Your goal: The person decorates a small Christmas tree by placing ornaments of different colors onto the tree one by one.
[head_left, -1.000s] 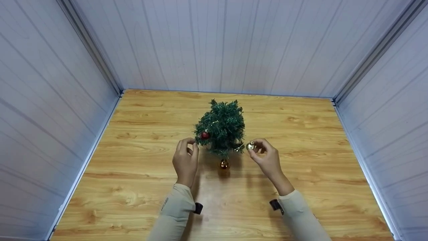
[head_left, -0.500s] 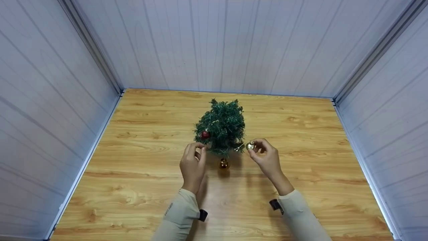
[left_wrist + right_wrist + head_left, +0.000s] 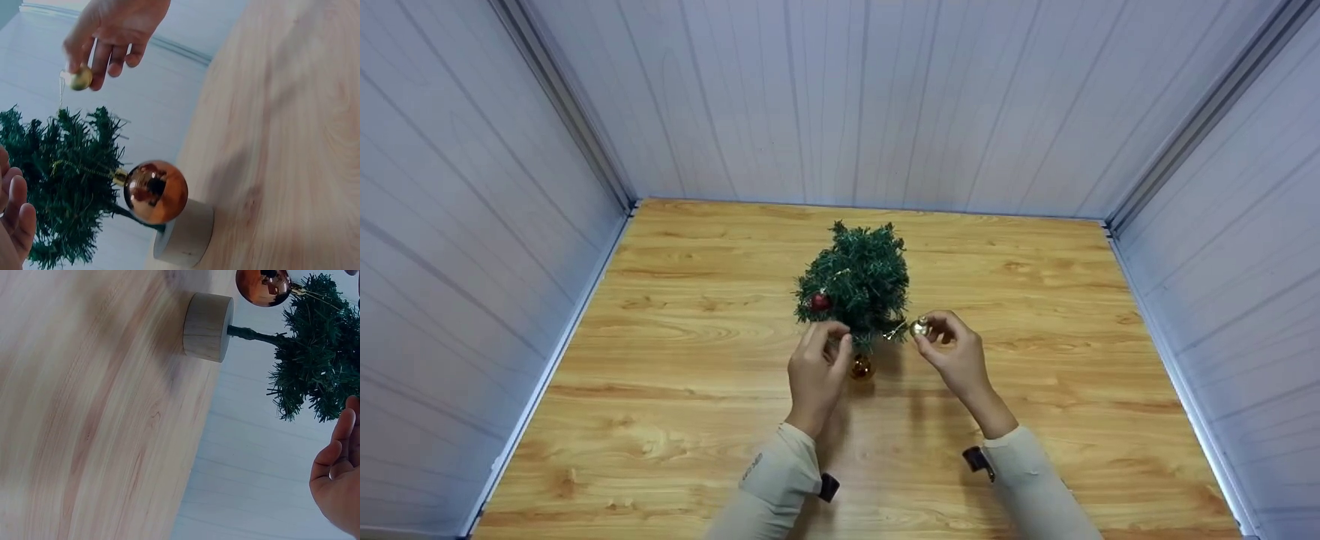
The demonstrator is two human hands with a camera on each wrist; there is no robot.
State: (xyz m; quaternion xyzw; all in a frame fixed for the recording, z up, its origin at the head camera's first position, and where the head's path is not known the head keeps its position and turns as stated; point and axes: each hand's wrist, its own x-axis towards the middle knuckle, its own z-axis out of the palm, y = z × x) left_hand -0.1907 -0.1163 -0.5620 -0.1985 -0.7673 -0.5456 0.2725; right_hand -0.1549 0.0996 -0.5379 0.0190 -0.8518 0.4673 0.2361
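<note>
A small green Christmas tree (image 3: pixel 864 274) stands in the middle of the table, its round wooden base (image 3: pixel 207 326) showing in the right wrist view. My right hand (image 3: pixel 962 360) pinches a small gold bauble (image 3: pixel 919 328) between thumb and fingers at the tree's right side. From this bauble a thin gold string runs to a branch. My left hand (image 3: pixel 819 371) is at the tree's lower front, its fingers loosely bent with nothing visible in them. Just right of it hangs a shiny copper-gold bauble (image 3: pixel 156 192) on a gold cord. A red bauble (image 3: pixel 820 301) hangs on the left branches.
The wood-grain tabletop (image 3: pixel 660 420) is bounded by a pale panelled back wall (image 3: pixel 855 105) and side walls to the left (image 3: pixel 472 247) and right (image 3: pixel 1237 262). Each sleeved forearm has a dark wrist camera on its inner side.
My left hand has moved right and slightly nearer, from beside the red bauble to the tree's front near the copper-gold bauble. The right hand stays nearly still, holding the gold bauble.
</note>
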